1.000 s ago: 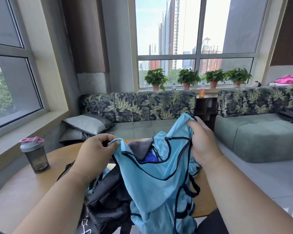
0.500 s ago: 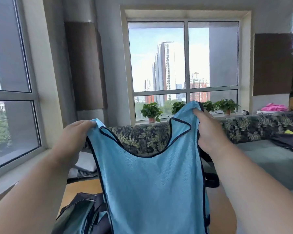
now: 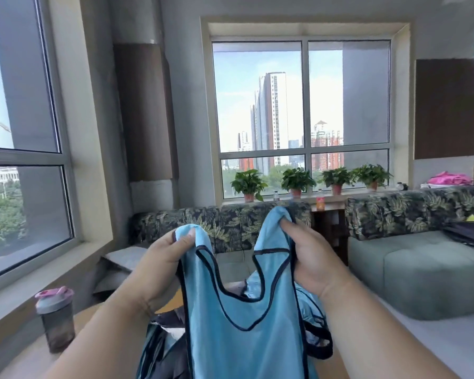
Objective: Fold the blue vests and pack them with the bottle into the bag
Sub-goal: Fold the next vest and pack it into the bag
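Left hand (image 3: 164, 255) and right hand (image 3: 312, 258) each pinch a shoulder strap of the blue vest (image 3: 238, 324) — held up, hanging

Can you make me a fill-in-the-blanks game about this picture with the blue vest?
1. The left hand and right hand hold the blue vest by its two ____ straps.
2. The bottle has a ____ lid.
3. The bottle stands to the ____ of the vest.

Missing words: shoulder; pink; left
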### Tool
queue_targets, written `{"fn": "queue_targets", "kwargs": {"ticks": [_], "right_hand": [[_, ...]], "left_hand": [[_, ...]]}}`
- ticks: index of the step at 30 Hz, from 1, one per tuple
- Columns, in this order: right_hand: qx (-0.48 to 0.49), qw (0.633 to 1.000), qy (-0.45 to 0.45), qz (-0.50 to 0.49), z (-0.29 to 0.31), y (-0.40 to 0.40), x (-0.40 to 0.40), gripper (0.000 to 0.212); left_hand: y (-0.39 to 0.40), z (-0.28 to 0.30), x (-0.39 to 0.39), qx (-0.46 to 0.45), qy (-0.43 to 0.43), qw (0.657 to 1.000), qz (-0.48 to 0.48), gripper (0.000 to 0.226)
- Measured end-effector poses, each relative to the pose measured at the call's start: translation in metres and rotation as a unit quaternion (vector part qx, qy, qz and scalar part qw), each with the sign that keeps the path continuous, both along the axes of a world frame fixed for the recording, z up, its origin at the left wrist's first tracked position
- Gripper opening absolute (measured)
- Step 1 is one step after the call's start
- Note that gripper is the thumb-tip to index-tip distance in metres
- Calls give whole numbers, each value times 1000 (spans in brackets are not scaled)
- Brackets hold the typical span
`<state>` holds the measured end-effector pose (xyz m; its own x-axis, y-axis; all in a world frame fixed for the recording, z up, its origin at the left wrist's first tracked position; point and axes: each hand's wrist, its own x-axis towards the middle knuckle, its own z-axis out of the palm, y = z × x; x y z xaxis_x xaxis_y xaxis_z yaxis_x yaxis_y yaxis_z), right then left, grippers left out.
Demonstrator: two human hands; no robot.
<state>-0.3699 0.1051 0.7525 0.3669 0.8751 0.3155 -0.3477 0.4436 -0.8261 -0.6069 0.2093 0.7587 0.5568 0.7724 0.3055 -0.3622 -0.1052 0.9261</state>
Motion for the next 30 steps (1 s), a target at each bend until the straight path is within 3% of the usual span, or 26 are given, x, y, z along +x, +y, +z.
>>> {"fn": "queue_targets", "kwargs": {"ticks": [4,6,9,11,14,18,23,27,30], "right_hand": [[9,996,-56,66,-21,6,-24,11],[8,994,-61,94,-32,12,-31,15],[-7,990,-81,112,-45,19,-37,10],[-11,988,-114,105,-53,23,-38,15],[-17,985,-156,73,-65,31,-35,29],[-29,980,-197,16,-74,38,-32,37],[-49,972,-229,-23,-77,42,-28,37],[-52,976,-206,-49,-82,35,-31,32],[-76,970,-215,-78,-96,25,-39,26]], "left_hand": [[0,-25,12,-19,-1,997,-77,14],[2,-35,16,-20,1,993,-116,12],[5,-51,22,10,10,987,-159,32],[5,-61,25,31,20,983,-180,43],[4,-72,29,49,30,980,-192,34],[5,-83,31,34,24,986,-164,11],[11,-95,32,26,29,989,-140,6],[17,-100,37,-7,-5,996,-90,40],[19,-102,38,-39,-43,998,-35,36]]}}
